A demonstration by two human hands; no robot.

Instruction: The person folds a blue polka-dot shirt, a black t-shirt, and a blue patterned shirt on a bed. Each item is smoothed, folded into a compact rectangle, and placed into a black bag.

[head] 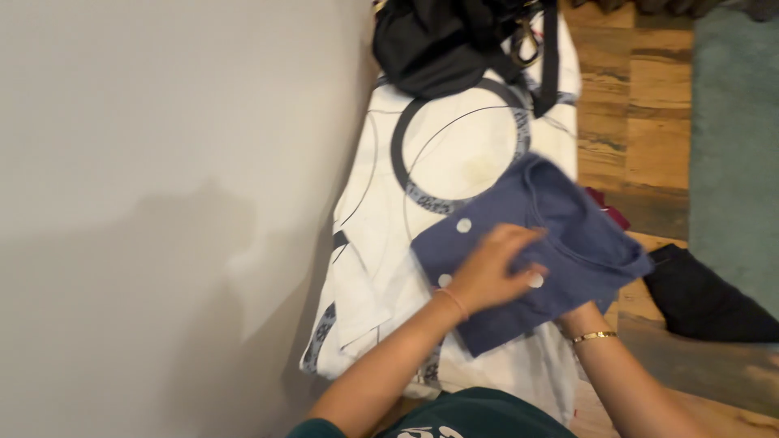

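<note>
One hand (491, 272) atop folded blue shirt (568, 235).

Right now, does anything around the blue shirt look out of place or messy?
Yes. A dark garment lies crumpled on the wooden floor, off the white patterned sheet, and the sheet has a faint yellowish stain above the folded blue shirt.

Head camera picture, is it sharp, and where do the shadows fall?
Head view: soft all over from motion blur, most on the left hand pressing the blue shirt; the wall carries a broad dim shadow low down; lighting is even, with no glare on the white sheet.
</note>
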